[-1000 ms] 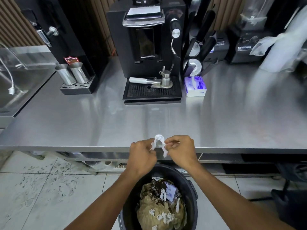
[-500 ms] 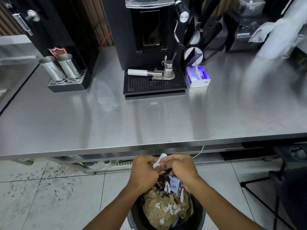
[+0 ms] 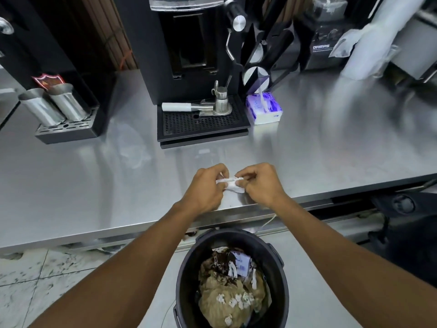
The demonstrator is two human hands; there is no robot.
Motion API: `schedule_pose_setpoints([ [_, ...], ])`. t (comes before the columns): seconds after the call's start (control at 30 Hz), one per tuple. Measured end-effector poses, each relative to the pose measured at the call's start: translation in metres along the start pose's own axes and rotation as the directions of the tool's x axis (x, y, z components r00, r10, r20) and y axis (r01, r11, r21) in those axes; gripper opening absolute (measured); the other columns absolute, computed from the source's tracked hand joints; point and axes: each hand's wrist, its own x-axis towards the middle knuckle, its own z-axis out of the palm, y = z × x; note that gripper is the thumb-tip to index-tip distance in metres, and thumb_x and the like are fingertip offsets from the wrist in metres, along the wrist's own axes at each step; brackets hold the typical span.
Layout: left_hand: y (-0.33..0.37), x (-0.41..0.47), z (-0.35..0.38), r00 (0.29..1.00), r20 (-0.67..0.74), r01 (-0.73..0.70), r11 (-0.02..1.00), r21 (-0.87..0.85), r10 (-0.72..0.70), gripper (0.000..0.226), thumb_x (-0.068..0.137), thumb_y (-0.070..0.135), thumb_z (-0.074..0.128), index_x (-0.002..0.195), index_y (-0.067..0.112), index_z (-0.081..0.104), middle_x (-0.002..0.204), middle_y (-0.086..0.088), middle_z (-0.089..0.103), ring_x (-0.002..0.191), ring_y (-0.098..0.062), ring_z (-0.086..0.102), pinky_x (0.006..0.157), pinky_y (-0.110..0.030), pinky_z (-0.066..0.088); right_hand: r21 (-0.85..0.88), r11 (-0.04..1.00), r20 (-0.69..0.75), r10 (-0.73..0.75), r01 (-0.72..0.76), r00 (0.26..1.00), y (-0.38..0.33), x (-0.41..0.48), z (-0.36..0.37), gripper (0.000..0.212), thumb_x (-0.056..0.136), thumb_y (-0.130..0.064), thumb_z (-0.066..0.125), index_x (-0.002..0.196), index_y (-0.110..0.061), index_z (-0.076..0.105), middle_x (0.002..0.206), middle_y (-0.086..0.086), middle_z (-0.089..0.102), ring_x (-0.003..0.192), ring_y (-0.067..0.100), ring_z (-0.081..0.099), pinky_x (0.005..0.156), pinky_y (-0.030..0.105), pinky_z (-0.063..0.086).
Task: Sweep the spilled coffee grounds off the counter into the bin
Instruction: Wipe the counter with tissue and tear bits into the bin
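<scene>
A crumpled white tissue [image 3: 231, 184] is pinched between my left hand [image 3: 206, 188] and my right hand [image 3: 259, 184], both held just above the front part of the steel counter [image 3: 94, 185]. On the floor below the counter edge stands a black round bin [image 3: 189, 261]. It holds brown paper, white scraps and dark coffee grounds [image 3: 223, 262]. I see no loose grounds on the counter beyond a few tiny specks near its front edge.
A black coffee machine with its drip tray [image 3: 201, 125] stands at the back centre, a purple tissue pack [image 3: 263, 107] to its right. Two steel cups [image 3: 53, 104] sit on a small tray at the left. A blender base [image 3: 324, 48] stands far right.
Both hands dipped over the bin half a second ago, then rose back above the counter's front edge, still holding the tissue. The camera tilted with them.
</scene>
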Motion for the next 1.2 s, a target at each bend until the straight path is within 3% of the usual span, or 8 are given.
schedule_pose_setpoints([
  [0.13, -0.006, 0.017, 0.002, 0.998, -0.036, -0.043, 0.992, 0.119, 0.048, 0.019, 0.090, 0.007, 0.060, 0.087, 0.024, 0.067, 0.083, -0.003, 0.067, 0.070, -0.019, 0.060, 0.065, -0.034, 0.052, -0.071, 0.997, -0.024, -0.042, 0.040, 0.999, 0.009, 0.019, 0.005, 0.019, 0.076, 0.003, 0.075, 0.086, -0.013, 0.078, 0.086, 0.002, 0.072, 0.073, 0.015, 0.066, 0.074, 0.025, 0.058],
  [0.37, -0.015, 0.012, 0.005, 0.953, 0.074, -0.301, 0.886, 0.353, 0.294, 0.024, 0.092, 0.015, 0.055, 0.099, 0.009, 0.077, 0.103, -0.005, 0.069, 0.098, -0.018, 0.060, 0.093, -0.031, 0.049, -0.404, 0.856, 0.210, -0.258, 0.324, 0.943, 0.022, 0.025, 0.013, 0.025, 0.083, -0.010, 0.061, 0.104, -0.010, 0.074, 0.107, 0.004, 0.066, 0.103, 0.019, 0.059, 0.094, 0.030, 0.049],
  [0.43, -0.016, 0.011, 0.004, 0.958, 0.044, -0.281, 0.897, 0.341, 0.283, 0.023, 0.091, 0.014, 0.058, 0.105, 0.011, 0.077, 0.102, -0.005, 0.068, 0.096, -0.019, 0.060, 0.090, -0.033, 0.051, -0.435, 0.841, 0.230, -0.243, 0.322, 0.943, 0.024, 0.025, 0.010, 0.027, 0.086, -0.017, 0.062, 0.110, -0.011, 0.072, 0.109, 0.004, 0.063, 0.105, 0.019, 0.055, 0.093, 0.028, 0.047],
  [0.6, -0.010, -0.005, 0.013, 0.955, 0.050, -0.292, 0.892, 0.345, 0.293, 0.025, 0.088, 0.004, 0.063, 0.108, 0.013, 0.076, 0.086, -0.005, 0.067, 0.079, -0.020, 0.061, 0.073, -0.038, 0.055, -0.440, 0.808, 0.271, -0.297, 0.392, 0.916, 0.026, 0.008, 0.005, 0.023, 0.089, -0.004, 0.060, 0.105, -0.011, 0.074, 0.088, 0.009, 0.063, 0.089, 0.021, 0.053, 0.074, 0.025, 0.043],
  [0.7, -0.014, -0.033, 0.016, 0.947, 0.066, -0.317, 0.884, 0.343, 0.314, 0.025, 0.087, 0.001, 0.060, 0.101, 0.013, 0.078, 0.081, -0.005, 0.063, 0.073, -0.020, 0.061, 0.069, -0.037, 0.055, -0.414, 0.796, 0.303, -0.336, 0.440, 0.892, 0.033, -0.023, 0.010, 0.022, 0.088, 0.001, 0.055, 0.088, -0.008, 0.075, 0.084, 0.009, 0.060, 0.089, 0.023, 0.052, 0.076, 0.032, 0.048],
  [0.83, -0.010, -0.062, 0.009, 0.928, 0.160, -0.372, 0.869, 0.327, 0.337, 0.027, 0.080, -0.003, 0.058, 0.093, 0.011, 0.078, 0.082, -0.004, 0.065, 0.073, -0.020, 0.063, 0.066, -0.036, 0.057, -0.329, 0.840, 0.383, -0.298, 0.431, 0.874, 0.040, -0.048, 0.010, 0.019, 0.088, -0.002, 0.055, 0.086, -0.007, 0.074, 0.080, 0.006, 0.060, 0.079, 0.015, 0.049, 0.075, 0.035, 0.050],
  [1.03, 0.016, 0.016, 0.010, 0.917, 0.043, -0.391, 0.867, 0.308, 0.398, 0.020, 0.087, 0.005, 0.062, 0.098, 0.010, 0.077, 0.089, -0.006, 0.071, 0.079, -0.022, 0.064, 0.077, -0.032, 0.054, -0.218, 0.944, -0.078, -0.271, 0.249, 0.959, 0.036, -0.010, -0.019, 0.017, 0.083, -0.002, 0.068, 0.096, -0.010, 0.077, 0.079, 0.007, 0.066, 0.071, 0.019, 0.059, 0.074, 0.032, 0.053],
  [1.2, 0.004, 0.025, 0.027, 0.911, 0.146, -0.411, 0.854, 0.319, 0.385, 0.023, 0.092, 0.006, 0.058, 0.105, 0.013, 0.076, 0.090, -0.005, 0.067, 0.081, -0.022, 0.062, 0.074, -0.038, 0.054, -0.292, 0.946, -0.055, -0.165, 0.142, 0.985, 0.047, -0.012, -0.004, 0.019, 0.088, -0.006, 0.064, 0.102, -0.010, 0.075, 0.083, 0.004, 0.061, 0.079, 0.017, 0.056, 0.078, 0.027, 0.050],
])
